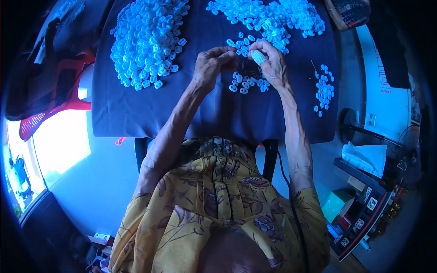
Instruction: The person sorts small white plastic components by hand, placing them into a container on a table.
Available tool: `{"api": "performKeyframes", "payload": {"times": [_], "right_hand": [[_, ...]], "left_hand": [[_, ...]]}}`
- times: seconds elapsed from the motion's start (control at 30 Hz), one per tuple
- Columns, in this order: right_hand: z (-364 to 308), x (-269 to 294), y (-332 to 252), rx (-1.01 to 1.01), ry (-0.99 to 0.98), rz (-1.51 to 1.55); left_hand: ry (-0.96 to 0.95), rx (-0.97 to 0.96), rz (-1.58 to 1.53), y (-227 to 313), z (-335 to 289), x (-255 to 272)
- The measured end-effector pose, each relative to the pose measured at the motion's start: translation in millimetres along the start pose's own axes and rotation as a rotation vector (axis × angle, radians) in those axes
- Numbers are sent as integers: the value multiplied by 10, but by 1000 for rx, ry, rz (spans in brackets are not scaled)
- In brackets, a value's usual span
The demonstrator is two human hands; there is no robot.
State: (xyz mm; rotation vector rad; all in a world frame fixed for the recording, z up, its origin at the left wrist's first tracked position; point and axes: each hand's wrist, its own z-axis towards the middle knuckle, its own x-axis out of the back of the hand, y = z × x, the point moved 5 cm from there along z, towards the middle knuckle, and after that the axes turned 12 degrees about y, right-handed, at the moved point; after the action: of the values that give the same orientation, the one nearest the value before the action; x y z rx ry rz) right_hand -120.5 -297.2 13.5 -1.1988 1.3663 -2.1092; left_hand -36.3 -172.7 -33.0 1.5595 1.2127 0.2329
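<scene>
Loose white pieces lie nearest, between the wrists, crowding the working space; just beyond, the right hand grips a ribbed white piece; the left hand presses its fingertips together, on what I cannot tell; this seems fine joining work, calling for steady alignment; smaller pieces lie right of the right hand; one heap sits left of the left hand, another heap beyond both.

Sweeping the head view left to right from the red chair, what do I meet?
Red chair → large pale pile → left hand → right hand → small scattered pile.
</scene>
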Motion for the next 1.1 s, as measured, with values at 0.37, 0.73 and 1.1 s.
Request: {"api": "performKeyframes", "payload": {"times": [0.37,0.73,1.1], "right_hand": [[-25,15,-787,157,-14,60],[-89,49,-1174,175,41,138],[-139,70,-1241,230,52,116]], "left_hand": [[-38,-85,-150,503,-438,-141],[-57,-210,-154,799,-721,-166],[-50,-244,-118,841,-794,-175]]}}
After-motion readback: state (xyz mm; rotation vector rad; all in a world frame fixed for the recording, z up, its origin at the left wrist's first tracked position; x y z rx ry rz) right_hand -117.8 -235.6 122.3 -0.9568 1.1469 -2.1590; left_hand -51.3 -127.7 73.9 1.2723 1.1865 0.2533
